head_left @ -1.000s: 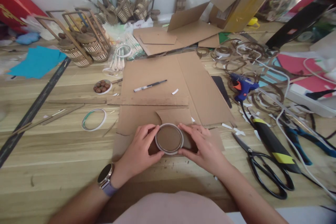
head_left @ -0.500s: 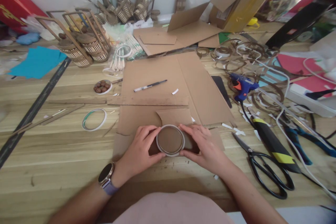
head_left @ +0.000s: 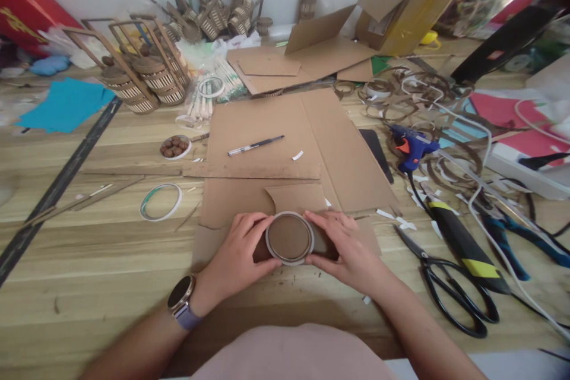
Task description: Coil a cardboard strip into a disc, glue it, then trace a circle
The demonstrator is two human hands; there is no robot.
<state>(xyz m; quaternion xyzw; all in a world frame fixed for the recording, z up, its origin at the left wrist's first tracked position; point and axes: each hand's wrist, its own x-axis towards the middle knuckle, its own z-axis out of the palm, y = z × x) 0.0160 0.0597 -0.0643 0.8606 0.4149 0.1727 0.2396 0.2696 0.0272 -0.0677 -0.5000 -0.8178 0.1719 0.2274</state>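
Observation:
Between my hands, low in the middle of the head view, is a round brown disc (head_left: 289, 237) inside a pale cardboard ring (head_left: 312, 244). My left hand (head_left: 238, 249) grips the ring's left side, thumb at the near edge and fingers at the far edge. Opposite it, my right hand (head_left: 345, 246) holds the right side in the same way. Both are over the near part of a flat cardboard sheet (head_left: 262, 119), where a curved-cut cardboard piece (head_left: 298, 199) lies just beyond the ring. A pen (head_left: 256, 145) rests farther up the sheet.
Black-handled scissors (head_left: 449, 285), a yellow-black tool (head_left: 465, 246), pliers (head_left: 512, 237) and a blue glue gun (head_left: 412, 147) lie at right with cables. At left are another ring (head_left: 179, 202) and a dish of brown nuts or beads (head_left: 174, 146). Small woven baskets (head_left: 142, 80) stand behind.
The view has shifted very slightly. Both hands keep the same hold on the ring, and nothing else visibly moved.

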